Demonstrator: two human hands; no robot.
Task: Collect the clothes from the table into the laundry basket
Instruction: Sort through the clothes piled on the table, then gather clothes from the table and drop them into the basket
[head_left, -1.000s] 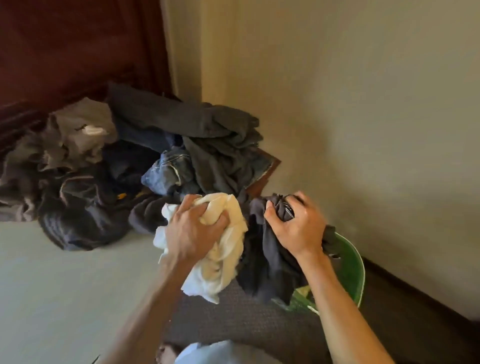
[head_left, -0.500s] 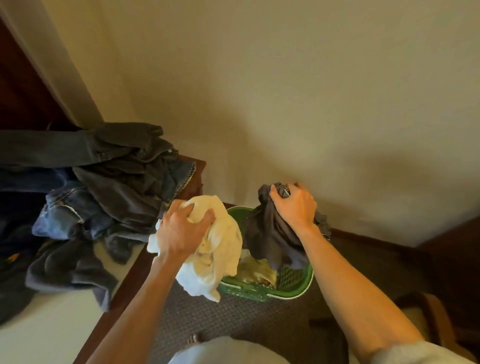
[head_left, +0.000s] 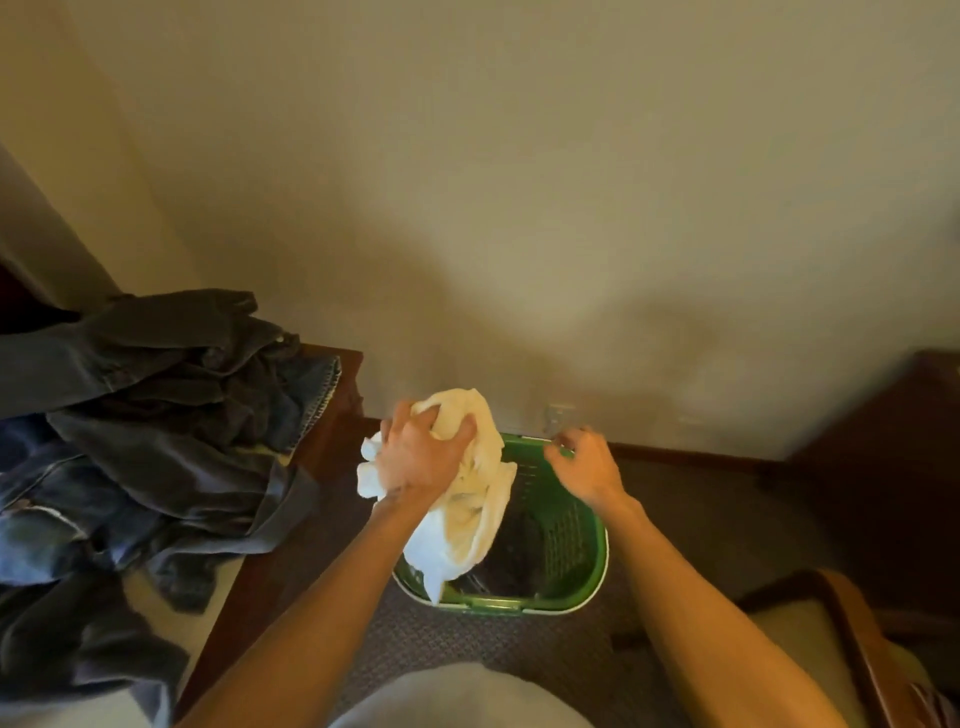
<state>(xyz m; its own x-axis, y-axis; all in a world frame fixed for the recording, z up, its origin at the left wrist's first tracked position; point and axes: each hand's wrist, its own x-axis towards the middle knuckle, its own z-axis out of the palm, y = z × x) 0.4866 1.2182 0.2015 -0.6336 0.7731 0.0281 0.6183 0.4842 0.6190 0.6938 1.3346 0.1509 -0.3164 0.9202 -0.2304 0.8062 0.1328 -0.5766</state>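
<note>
Left hand bunches white cloth over green basket at 6 o'clock; right hand loosely curled, holding nothing; no writing legible.

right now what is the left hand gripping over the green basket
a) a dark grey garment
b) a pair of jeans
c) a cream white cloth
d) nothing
c: the left hand grips a bunched cream white cloth that hangs over the green basket, while the right hand holds nothing.
</note>
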